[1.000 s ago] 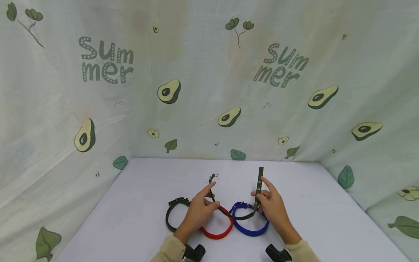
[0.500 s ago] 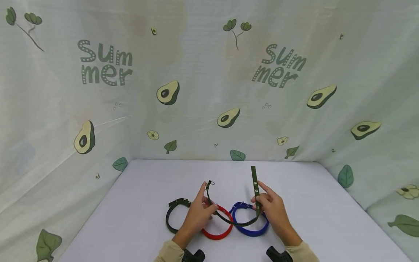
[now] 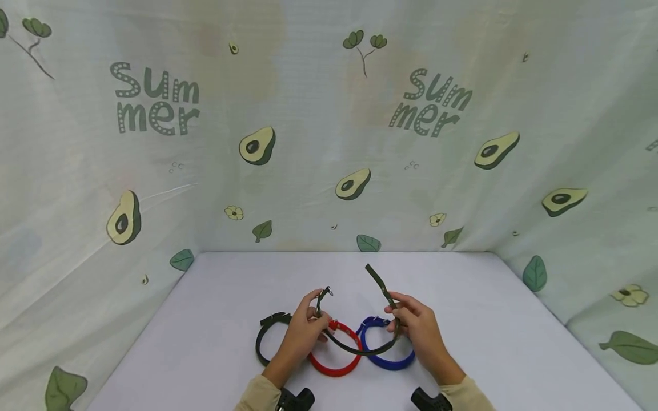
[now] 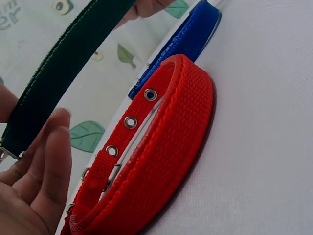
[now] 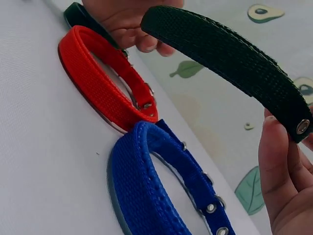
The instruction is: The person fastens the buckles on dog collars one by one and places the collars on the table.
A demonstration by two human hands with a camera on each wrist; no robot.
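A dark green collar (image 3: 360,348) is held above the desk (image 3: 488,319) at lower centre, pinched by the left hand (image 3: 303,331) at its buckle end and the right hand (image 3: 416,328) near its free end. Beneath lie red (image 3: 334,365), blue (image 3: 388,359) and black (image 3: 264,337) collars. The free end, upright before, is now bent inward. "Summer" is printed on the backdrop (image 3: 154,108).

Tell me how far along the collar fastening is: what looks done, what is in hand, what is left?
Done: the black collar, red collar and blue collar lie closed as loops on the table. In hand: the left hand and right hand hold the green collar, bent into a curve. Left: its ends remain apart, unbuckled.
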